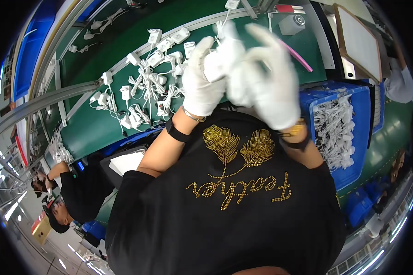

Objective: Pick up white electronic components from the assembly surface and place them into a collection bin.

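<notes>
My left hand (201,87), in a white glove, is closed on a white power adapter (214,67) held up above the near edge of the green bench. My right hand (276,82), also gloved in white, is just to the right of it and smeared by motion. A blurred white shape, perhaps the adapter's cable (236,75), fills the gap between the hands. Whether the right fingers grip it I cannot tell. Left of my hands lies a loose pile of white adapters with bundled cables (147,79) on the green bench top (89,126).
A blue bin (363,142) at my right holds many white cabled adapters. A translucent bottle (293,25) and a pink strip (298,57) lie at the bench's far right. Metal rails (46,98) cross the left side. Another person (85,192) sits at the lower left.
</notes>
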The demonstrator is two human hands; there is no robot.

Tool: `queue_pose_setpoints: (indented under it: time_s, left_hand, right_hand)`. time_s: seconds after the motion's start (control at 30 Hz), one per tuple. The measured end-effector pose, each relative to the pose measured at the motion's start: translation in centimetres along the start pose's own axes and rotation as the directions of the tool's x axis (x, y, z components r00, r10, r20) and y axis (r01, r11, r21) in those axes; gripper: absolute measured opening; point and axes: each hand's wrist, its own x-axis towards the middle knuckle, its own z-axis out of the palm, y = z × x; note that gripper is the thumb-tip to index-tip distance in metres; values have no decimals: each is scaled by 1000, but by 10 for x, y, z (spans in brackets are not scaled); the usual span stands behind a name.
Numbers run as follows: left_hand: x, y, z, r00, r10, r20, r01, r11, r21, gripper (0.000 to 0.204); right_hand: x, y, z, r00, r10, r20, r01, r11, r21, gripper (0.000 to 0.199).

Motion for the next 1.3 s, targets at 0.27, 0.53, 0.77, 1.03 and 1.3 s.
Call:
queue_pose_setpoints:
  time_s: [0.27, 0.53, 0.77, 1.03, 1.3]
  left_hand:
    - [-14, -4, 3, 996, 81, 36, -86, 982, 169, 52]
    - [-24, 4, 8, 989, -142, 35, 144, 987, -76, 66]
    - [-19, 20, 6, 951, -305, 56, 304, 879, -368, 80]
    - [-18, 20, 13, 994, -54, 93, 64, 992, -106, 77]
    - [-32, 8, 8, 966, -221, 136, 251, 927, -277, 92]
  right_hand:
    - [-24, 19, 53, 931, 366, -5, -357, 911, 204, 22]
    - [-18, 86, 28, 966, 139, 220, -82, 965, -248, 29]
    - [-18, 48, -2, 804, 570, 169, -364, 247, 898, 37]
    - [-24, 14, 32, 918, 396, -6, -360, 839, 408, 37]
    - [-9, 25, 10, 774, 625, 107, -420, 380, 824, 31]
